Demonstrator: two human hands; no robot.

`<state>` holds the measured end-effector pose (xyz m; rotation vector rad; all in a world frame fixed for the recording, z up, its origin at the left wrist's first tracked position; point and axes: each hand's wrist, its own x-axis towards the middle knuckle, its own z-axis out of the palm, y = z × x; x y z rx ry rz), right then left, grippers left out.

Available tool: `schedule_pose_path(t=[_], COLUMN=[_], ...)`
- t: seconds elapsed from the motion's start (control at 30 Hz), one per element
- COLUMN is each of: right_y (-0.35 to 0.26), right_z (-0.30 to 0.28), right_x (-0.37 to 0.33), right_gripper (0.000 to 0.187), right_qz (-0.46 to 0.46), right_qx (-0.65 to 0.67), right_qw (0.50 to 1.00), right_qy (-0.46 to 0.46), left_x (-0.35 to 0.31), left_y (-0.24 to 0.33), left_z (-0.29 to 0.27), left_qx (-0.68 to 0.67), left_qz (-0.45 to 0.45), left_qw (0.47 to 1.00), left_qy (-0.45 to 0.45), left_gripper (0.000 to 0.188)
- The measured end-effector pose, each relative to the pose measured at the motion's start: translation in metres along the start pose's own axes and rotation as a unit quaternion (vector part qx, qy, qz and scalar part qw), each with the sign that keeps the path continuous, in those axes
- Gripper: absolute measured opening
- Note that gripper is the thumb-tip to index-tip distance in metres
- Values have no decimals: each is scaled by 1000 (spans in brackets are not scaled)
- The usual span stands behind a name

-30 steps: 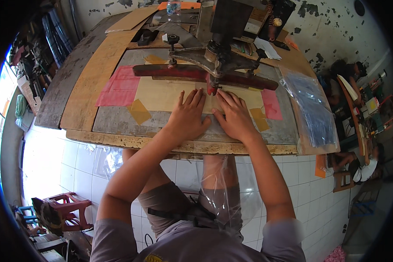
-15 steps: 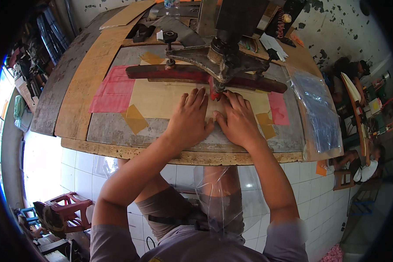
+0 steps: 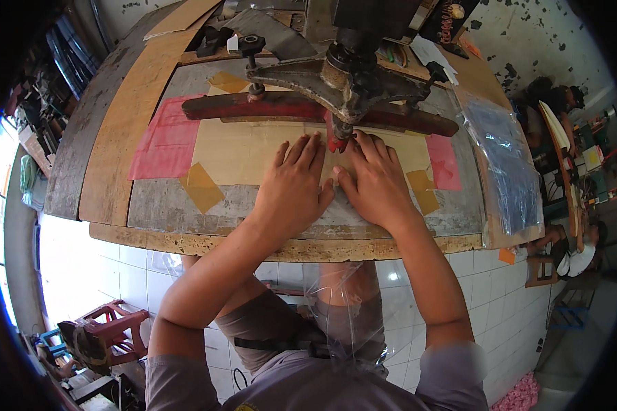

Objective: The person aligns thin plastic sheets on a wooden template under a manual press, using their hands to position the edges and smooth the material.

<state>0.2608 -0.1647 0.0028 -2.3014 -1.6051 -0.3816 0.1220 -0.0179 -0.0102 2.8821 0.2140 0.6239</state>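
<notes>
Both my hands lie palm down on a cream sheet (image 3: pixel 230 154) that covers the middle of a grey worn plate (image 3: pixel 168 205). My left hand (image 3: pixel 291 181) has its fingers stretched forward, tips close to a red bar (image 3: pixel 267 109) across the sheet. My right hand (image 3: pixel 378 179) rests beside it, fingers extended and thumb apart. Between the fingertips of both hands is the bar's red pointed centre piece (image 3: pixel 336 142). A dark metal clamp frame (image 3: pixel 353 89) of a press sits above the bar. Neither hand visibly holds anything; what lies beneath the palms is hidden.
Pink sheets (image 3: pixel 161 140) flank the cream one, with brown tape pieces (image 3: pixel 202 190) at its corners. A stack in clear plastic (image 3: pixel 514 178) lies at the table's right. A red stool (image 3: pixel 113 329) stands lower left. Other people are at far right.
The view has shifted slightly, so the press and table appear a little higher and larger. My hands keep nearly the same flat position on the sheet.
</notes>
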Motion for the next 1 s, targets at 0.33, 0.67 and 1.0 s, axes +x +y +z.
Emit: schedule_pose_path(t=[0.33,0.67,1.0], right_y=[-1,-1,2], right_z=[-2,0,2], right_x=[-1,-7,-8], right_gripper=[55,51,53], right_qz=[8,10,17], right_qx=[10,48,57], right_qw=[1000,997,996], right_qy=[20,57,63], left_x=[2,4,6], left_y=[2,5,6], left_z=[1,-4,-5], left_qx=[13,6,21], left_qz=[4,-1,-3], left_qw=[1000,1000,1000], left_qy=[-2,0,-19], left_gripper=[65,61,62])
